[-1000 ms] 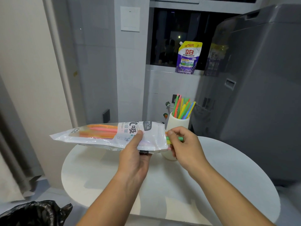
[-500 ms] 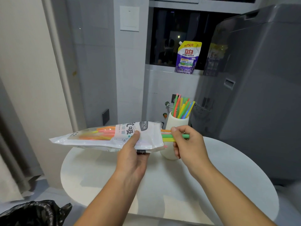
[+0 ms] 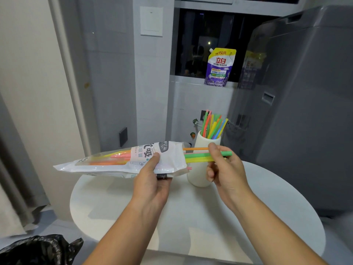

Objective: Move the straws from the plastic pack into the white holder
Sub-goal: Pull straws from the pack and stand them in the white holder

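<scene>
While the left hand (image 3: 152, 180) grips the plastic pack (image 3: 122, 161) level above the round table (image 3: 191, 217), the right hand (image 3: 223, 169) pinches a green, a yellow and an orange straw (image 3: 196, 155) poking from its open end, just in front of the white holder (image 3: 200, 150), itself bristling with straws.

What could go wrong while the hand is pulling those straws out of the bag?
1. The right hand pinches green and yellow straws, while an orange straw and a pink straw also poke out of the plastic pack; these loose ones might slide out and drop onto the round table.
2. The white holder stands right behind the right hand, already full of straws; a bump could perhaps tip it.
</scene>
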`<state>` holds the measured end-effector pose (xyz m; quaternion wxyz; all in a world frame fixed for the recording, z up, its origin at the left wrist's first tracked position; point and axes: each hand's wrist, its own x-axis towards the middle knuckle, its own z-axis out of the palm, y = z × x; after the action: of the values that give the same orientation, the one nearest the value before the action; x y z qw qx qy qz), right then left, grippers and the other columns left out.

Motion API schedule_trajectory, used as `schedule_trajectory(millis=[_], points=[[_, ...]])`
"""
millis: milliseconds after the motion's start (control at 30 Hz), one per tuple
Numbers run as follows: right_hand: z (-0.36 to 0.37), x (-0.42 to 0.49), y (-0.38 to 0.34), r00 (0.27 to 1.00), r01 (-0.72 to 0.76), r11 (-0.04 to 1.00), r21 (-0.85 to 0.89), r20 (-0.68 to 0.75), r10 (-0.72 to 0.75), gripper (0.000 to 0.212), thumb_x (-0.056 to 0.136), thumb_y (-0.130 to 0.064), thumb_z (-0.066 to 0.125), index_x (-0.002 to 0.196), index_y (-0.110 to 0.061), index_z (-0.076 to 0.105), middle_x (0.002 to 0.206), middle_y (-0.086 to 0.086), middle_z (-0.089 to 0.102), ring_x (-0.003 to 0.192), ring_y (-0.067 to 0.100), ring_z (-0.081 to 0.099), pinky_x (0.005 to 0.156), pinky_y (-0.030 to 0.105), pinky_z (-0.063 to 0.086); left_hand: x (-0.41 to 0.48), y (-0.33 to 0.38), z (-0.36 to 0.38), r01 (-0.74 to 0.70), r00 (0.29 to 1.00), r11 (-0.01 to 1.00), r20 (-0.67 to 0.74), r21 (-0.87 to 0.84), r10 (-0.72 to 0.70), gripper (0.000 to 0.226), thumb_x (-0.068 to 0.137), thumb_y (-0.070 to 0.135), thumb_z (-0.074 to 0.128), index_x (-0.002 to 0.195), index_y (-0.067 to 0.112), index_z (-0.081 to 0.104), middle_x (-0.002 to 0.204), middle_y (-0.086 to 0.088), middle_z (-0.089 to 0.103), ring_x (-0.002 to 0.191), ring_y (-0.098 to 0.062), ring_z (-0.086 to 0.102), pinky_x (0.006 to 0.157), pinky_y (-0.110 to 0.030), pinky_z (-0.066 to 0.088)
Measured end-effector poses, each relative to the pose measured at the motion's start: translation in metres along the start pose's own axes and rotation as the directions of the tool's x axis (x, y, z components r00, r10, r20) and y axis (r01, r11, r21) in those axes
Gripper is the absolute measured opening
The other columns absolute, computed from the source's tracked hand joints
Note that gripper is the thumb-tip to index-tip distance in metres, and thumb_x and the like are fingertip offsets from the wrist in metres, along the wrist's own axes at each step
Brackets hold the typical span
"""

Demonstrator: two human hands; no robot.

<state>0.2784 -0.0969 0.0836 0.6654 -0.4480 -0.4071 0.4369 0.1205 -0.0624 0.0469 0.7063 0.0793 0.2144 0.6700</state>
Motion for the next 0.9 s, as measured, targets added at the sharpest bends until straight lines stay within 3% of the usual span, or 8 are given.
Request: schedule_trajectory(millis=[100, 233, 400, 567, 733, 800, 900], points=[[0.009, -0.006, 0.010, 0.999, -0.045, 0.999, 0.006, 0.026, 0.045, 0.021, 0.089, -0.031, 0.071, 0.084, -0.011, 0.066, 0.051, 0.003, 0.044, 0.044, 0.016, 0.038, 0.046, 0.026, 0.031, 0.002, -0.002, -0.003, -0.014, 1.000, 1.000, 0.007, -0.003, 0.014, 0.051, 0.096, 0.005, 0.065, 0.145, 0.011, 0.052, 0.131, -0.015, 0.072, 0.119, -0.036, 0.069, 0.102, -0.073, 0.045], [0.020, -0.009, 0.017, 0.998, -0.060, 0.996, 0.065, -0.033, 0.063, 0.015, 0.090, -0.023, 0.072, 0.086, -0.008, 0.072, 0.063, 0.009, 0.052, 0.051, 0.014, 0.044, 0.050, 0.027, 0.041, -0.002, -0.007, -0.001, -0.019, 1.000, 1.000, 0.010, 0.003, 0.019, 0.048, 0.096, 0.004, 0.064, 0.142, 0.011, 0.055, 0.130, -0.014, 0.072, 0.118, -0.033, 0.070, 0.105, -0.067, 0.047], [0.027, -0.005, 0.013, 0.994, -0.064, 0.988, 0.143, -0.083, 0.077, 0.014, 0.095, -0.018, 0.066, 0.090, -0.006, 0.071, 0.060, -0.003, 0.066, 0.046, 0.004, 0.056, 0.047, 0.018, 0.049, -0.010, -0.010, 0.003, 0.031, 0.999, 1.000, -0.009, 0.000, -0.031, 0.046, 0.097, 0.004, 0.063, 0.142, 0.009, 0.056, 0.127, -0.015, 0.073, 0.113, -0.031, 0.073, 0.086, -0.054, 0.061], [0.020, 0.002, 0.007, 0.995, -0.057, 0.996, 0.063, -0.079, 0.062, 0.015, 0.097, -0.020, 0.063, 0.095, -0.007, 0.070, 0.069, 0.004, 0.061, 0.052, 0.008, 0.050, 0.050, 0.021, 0.046, -0.008, -0.012, 0.003, 0.026, 0.999, 1.000, 0.021, 0.004, -0.027, 0.045, 0.097, 0.004, 0.063, 0.141, 0.010, 0.055, 0.127, -0.016, 0.073, 0.118, -0.036, 0.070, 0.104, -0.069, 0.047], [0.012, 0.007, -0.002, 0.996, 0.020, 1.000, -0.024, -0.091, -0.022, 0.014, 0.098, -0.017, 0.062, 0.096, -0.007, 0.071, 0.068, 0.003, 0.066, 0.054, 0.012, 0.055, 0.053, 0.024, 0.050, -0.009, -0.011, 0.004, 0.051, 0.999, 0.998, 0.010, -0.022, -0.051, 0.048, 0.096, 0.004, 0.064, 0.143, 0.009, 0.054, 0.126, -0.016, 0.074, 0.118, -0.037, 0.069, 0.103, -0.072, 0.045], [0.008, 0.009, -0.009, 0.992, 0.062, 0.993, -0.099, -0.102, -0.072, 0.014, 0.097, -0.016, 0.063, 0.093, -0.006, 0.072, 0.066, 0.004, 0.067, 0.053, 0.012, 0.058, 0.053, 0.025, 0.050, -0.014, -0.008, 0.006, 0.070, 0.998, 0.997, -0.005, -0.044, -0.070, 0.046, 0.097, 0.003, 0.062, 0.142, 0.010, 0.055, 0.124, -0.015, 0.074, 0.113, -0.035, 0.071, 0.092, -0.073, 0.051], [-0.001, 0.013, -0.021, 0.986, 0.108, 0.982, -0.156, -0.112, -0.126, 0.017, 0.096, -0.016, 0.064, 0.084, -0.006, 0.072, 0.063, 0.005, 0.068, 0.052, 0.014, 0.060, 0.052, 0.026, 0.051, -0.017, -0.003, 0.008, 0.086, 0.996, 0.994, -0.008, -0.061, -0.086, 0.038, 0.100, 0.004, 0.059, 0.138, 0.008, 0.057, 0.119, -0.016, 0.075, 0.097, -0.033, 0.077, 0.056, -0.064, 0.059]])
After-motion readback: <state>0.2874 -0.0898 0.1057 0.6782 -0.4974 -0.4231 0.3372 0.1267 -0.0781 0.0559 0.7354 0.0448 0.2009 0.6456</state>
